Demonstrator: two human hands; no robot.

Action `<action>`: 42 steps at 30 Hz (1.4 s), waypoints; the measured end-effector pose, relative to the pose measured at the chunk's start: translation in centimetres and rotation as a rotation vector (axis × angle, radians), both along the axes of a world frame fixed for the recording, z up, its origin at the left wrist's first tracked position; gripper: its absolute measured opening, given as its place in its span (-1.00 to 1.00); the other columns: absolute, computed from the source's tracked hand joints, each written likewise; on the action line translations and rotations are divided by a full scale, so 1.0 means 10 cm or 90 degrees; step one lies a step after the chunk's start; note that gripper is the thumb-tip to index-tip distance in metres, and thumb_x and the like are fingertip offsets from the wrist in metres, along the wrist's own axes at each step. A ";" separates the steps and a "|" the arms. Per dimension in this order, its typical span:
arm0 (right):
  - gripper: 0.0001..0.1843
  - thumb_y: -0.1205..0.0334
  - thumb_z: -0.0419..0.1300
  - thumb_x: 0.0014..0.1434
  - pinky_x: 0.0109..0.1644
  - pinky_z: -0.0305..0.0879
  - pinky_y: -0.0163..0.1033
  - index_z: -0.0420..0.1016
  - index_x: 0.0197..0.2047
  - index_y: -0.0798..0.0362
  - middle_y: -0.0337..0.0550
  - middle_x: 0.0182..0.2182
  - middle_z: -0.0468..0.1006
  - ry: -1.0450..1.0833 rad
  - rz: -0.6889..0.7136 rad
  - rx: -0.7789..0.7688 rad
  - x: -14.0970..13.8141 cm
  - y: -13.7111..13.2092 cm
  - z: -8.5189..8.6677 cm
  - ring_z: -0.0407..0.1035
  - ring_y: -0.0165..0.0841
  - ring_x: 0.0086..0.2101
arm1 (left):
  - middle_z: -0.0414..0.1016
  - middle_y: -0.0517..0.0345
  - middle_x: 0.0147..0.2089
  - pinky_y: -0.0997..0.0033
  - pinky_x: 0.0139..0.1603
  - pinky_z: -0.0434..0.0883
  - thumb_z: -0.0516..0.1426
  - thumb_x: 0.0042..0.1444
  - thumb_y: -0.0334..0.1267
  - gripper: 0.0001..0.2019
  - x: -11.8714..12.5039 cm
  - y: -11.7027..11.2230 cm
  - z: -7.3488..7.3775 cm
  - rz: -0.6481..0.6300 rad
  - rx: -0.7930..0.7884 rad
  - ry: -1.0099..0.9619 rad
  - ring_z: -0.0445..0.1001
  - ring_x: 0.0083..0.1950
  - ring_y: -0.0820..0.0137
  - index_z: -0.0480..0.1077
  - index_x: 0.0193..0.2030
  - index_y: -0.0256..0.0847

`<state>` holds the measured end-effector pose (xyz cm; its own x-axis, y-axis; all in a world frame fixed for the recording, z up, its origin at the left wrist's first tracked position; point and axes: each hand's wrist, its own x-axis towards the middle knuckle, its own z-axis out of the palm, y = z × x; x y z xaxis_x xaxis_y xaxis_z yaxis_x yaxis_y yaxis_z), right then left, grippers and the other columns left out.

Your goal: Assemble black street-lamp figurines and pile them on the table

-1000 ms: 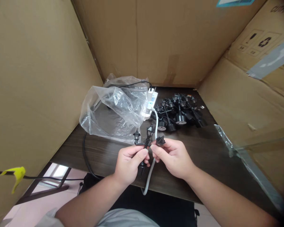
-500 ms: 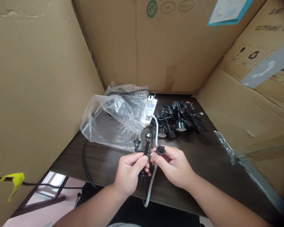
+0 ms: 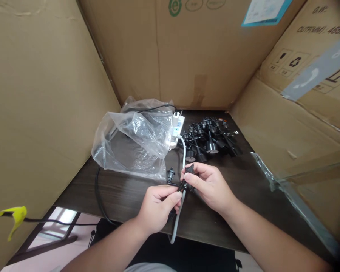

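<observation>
"Cardboard point(image 3: 187, 56), brown and printed in places, stands at the left, far and right of that dark brown wood-grain table point(image 3: 124, 192). What's going on in the middle?"

"The left hand point(image 3: 157, 209) has a thin black model lamppost point(image 3: 181, 186) pinched between thumb and fingers, over the near part of the table. One lantern stands up on a bent arm, left of the post. The lower end is mostly hidden by that hand."

"And the right hand point(image 3: 212, 187)?"

"Pinching too, thumb and fingers closed on a small black lantern point(image 3: 189, 169) at the right of the post. Whether the two are joined there, I can't tell; the fingers cover the spot."

"There are more further back."

"Yes, a jumbled heap of black model lampposts point(image 3: 209, 138), far right, several with their round bases facing the near side. Left of it lies a white oblong power strip point(image 3: 178, 128), and a thick pale grey cable point(image 3: 184, 151) runs from it, past the hands, to the near edge."

"That shiny thing?"

"A crumpled clear plastic bag point(image 3: 136, 139), left of the strip and just beside it."
</observation>
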<state>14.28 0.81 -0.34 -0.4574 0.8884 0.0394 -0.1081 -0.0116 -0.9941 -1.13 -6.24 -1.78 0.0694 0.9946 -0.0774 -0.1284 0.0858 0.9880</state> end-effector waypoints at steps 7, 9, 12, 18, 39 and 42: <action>-0.76 0.09 0.29 0.15 -0.28 0.43 -0.24 0.52 -0.23 0.10 -0.16 -0.37 0.54 0.035 0.047 -0.020 0.02 0.00 0.00 0.43 -0.38 -0.41 | 0.31 0.18 -0.63 0.48 -0.54 0.29 0.21 0.11 -0.13 -0.65 -0.03 0.00 -0.10 -0.069 -0.079 -0.156 0.32 -0.60 0.49 0.38 -0.59 -0.32; -0.74 0.07 0.29 0.15 -0.30 0.45 -0.22 0.51 -0.20 0.10 -0.13 -0.36 0.55 0.054 0.057 -0.039 0.01 -0.01 -0.01 0.45 -0.36 -0.42 | 0.29 0.19 -0.63 0.47 -0.57 0.29 0.23 0.09 -0.13 -0.66 -0.04 0.00 -0.12 -0.082 -0.106 -0.207 0.30 -0.62 0.49 0.38 -0.57 -0.32; -0.74 0.08 0.29 0.15 -0.30 0.45 -0.22 0.52 -0.21 0.09 -0.13 -0.36 0.56 0.064 0.043 -0.034 -0.01 -0.01 -0.04 0.45 -0.35 -0.41 | 0.29 0.19 -0.63 0.46 -0.59 0.29 0.22 0.10 -0.13 -0.67 -0.03 -0.01 -0.12 -0.083 -0.107 -0.217 0.29 -0.62 0.49 0.37 -0.56 -0.31; -0.80 0.12 0.34 0.12 -0.28 0.38 -0.29 0.56 -0.32 0.10 -0.17 -0.41 0.55 0.068 -0.026 -0.029 -0.01 0.02 -0.07 0.42 -0.41 -0.40 | 0.35 0.17 -0.60 0.49 -0.44 0.33 0.13 0.19 -0.22 -0.64 0.00 -0.04 0.00 0.024 0.076 0.084 0.35 -0.53 0.48 0.37 -0.62 -0.29; -0.70 0.03 0.28 0.14 -0.25 0.38 -0.24 0.55 -0.37 0.13 -0.13 -0.43 0.53 -0.016 -0.001 -0.005 -0.01 0.01 0.01 0.42 -0.33 -0.38 | 0.38 0.15 -0.55 0.47 -0.45 0.38 0.13 0.18 -0.25 -0.69 0.02 -0.03 -0.03 0.035 0.058 0.101 0.40 -0.53 0.45 0.42 -0.56 -0.29; -0.72 0.04 0.27 0.15 -0.25 0.38 -0.25 0.54 -0.36 0.12 -0.15 -0.43 0.54 -0.019 0.002 0.004 -0.01 0.01 0.02 0.42 -0.34 -0.38 | 0.37 0.16 -0.55 0.47 -0.45 0.38 0.13 0.18 -0.25 -0.69 0.02 -0.03 -0.03 0.033 0.056 0.094 0.40 -0.52 0.45 0.41 -0.56 -0.30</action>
<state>14.20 0.90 -0.09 -0.4609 0.8869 0.0323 -0.0791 -0.0048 -0.9969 -0.96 -6.52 -2.11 0.0115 0.9999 0.0040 0.0162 -0.0042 0.9999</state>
